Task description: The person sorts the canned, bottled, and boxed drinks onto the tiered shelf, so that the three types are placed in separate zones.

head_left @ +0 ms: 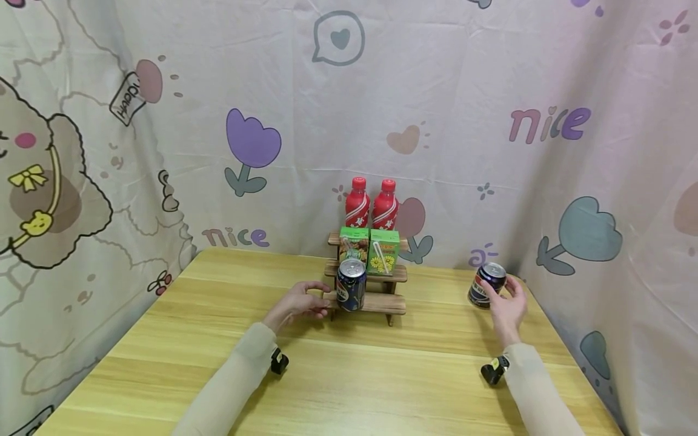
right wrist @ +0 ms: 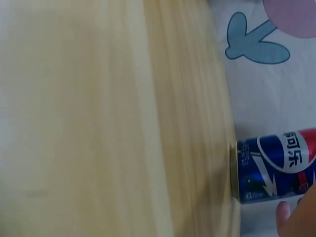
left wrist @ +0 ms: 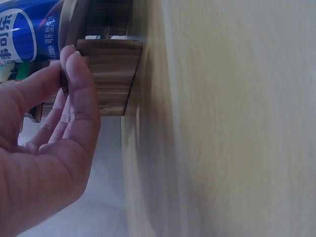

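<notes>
My left hand pinches the left end of the lowest step of a small wooden tiered stand. A dark blue cola can stands upright on that step, just right of my fingertips. The left wrist view shows my thumb and fingers at the board's edge, close to the can's base. Over at the right of the table, my right hand grips a second blue cola can, thumb on one side and fingers on the other. In the right wrist view this can has its base at the tabletop.
Two green drink cartons with straws stand on the middle step. Two red bottles stand behind them on the top step. The wood-grain table meets a patterned cloth at the back and sides.
</notes>
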`<action>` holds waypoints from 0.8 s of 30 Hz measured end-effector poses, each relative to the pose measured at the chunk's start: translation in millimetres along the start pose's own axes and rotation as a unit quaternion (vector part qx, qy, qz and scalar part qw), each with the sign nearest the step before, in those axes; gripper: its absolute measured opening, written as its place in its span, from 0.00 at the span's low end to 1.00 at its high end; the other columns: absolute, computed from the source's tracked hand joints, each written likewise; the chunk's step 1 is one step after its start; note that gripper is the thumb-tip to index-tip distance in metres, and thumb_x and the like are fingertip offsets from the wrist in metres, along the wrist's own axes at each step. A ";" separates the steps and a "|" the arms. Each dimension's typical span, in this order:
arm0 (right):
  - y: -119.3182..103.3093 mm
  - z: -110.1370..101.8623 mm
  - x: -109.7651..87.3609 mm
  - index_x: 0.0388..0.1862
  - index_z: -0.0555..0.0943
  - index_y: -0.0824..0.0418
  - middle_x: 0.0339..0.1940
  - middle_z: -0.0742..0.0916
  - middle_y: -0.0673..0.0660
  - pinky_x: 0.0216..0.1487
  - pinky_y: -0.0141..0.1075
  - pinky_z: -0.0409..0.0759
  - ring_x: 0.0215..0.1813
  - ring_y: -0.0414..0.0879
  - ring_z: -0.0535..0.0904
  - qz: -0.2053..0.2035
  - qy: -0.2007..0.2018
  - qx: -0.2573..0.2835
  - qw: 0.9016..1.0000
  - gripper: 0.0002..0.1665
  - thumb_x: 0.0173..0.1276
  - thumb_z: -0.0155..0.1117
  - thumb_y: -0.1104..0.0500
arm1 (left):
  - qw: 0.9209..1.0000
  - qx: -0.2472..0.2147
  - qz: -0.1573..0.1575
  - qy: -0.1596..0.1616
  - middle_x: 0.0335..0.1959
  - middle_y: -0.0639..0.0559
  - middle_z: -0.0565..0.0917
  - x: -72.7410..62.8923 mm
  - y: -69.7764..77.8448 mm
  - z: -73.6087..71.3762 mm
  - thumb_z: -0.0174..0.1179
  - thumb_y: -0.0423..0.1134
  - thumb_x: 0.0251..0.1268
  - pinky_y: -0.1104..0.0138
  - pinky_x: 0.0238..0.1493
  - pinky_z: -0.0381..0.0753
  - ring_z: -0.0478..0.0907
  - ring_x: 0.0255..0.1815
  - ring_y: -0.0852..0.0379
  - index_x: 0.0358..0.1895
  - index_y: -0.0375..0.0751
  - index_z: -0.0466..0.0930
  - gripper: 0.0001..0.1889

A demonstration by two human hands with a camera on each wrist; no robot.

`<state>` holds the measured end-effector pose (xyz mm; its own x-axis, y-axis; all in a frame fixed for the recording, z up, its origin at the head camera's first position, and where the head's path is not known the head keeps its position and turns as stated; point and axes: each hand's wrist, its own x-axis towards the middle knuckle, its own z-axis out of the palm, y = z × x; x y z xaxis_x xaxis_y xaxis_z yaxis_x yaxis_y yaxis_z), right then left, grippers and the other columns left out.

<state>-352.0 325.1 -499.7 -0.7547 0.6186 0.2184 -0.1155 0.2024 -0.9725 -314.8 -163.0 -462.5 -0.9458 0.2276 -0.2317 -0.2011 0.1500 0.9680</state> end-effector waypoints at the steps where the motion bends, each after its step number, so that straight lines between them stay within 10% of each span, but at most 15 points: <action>1: -1.0 -0.9 0.9 0.66 0.74 0.49 0.68 0.77 0.56 0.57 0.28 0.72 0.65 0.45 0.71 0.001 -0.009 -0.002 1.000 0.43 0.51 0.80 0.46 | 1.000 0.001 0.001 0.000 0.28 0.45 0.82 -0.2 0.2 0.0 0.59 0.24 0.63 0.65 0.32 0.87 0.81 0.23 0.57 0.61 0.32 0.71 0.22; 8: -16.9 -5.4 0.1 0.75 0.63 0.58 0.73 0.71 0.64 0.73 0.45 0.67 0.72 0.57 0.67 -0.011 -0.078 -0.014 0.997 0.48 0.58 0.76 0.57 | 1.000 0.002 0.000 0.001 0.28 0.45 0.82 0.1 0.9 1.3 0.60 0.25 0.63 0.65 0.32 0.86 0.81 0.23 0.57 0.61 0.33 0.72 0.22; 24: -18.2 -11.0 15.1 0.79 0.56 0.51 0.75 0.68 0.60 0.76 0.48 0.63 0.75 0.54 0.64 0.034 -0.140 -0.040 0.989 0.54 0.58 0.76 0.58 | 1.000 0.000 -0.003 0.001 0.28 0.45 0.82 0.2 1.7 0.5 0.60 0.24 0.63 0.65 0.32 0.87 0.81 0.23 0.57 0.61 0.32 0.71 0.22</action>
<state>-354.2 339.1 -477.8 -0.9098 0.4001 0.1106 -0.0155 0.2335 -0.9722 -315.1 -162.1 -461.0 -0.9450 0.2245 -0.2378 -0.2072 0.1513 0.9665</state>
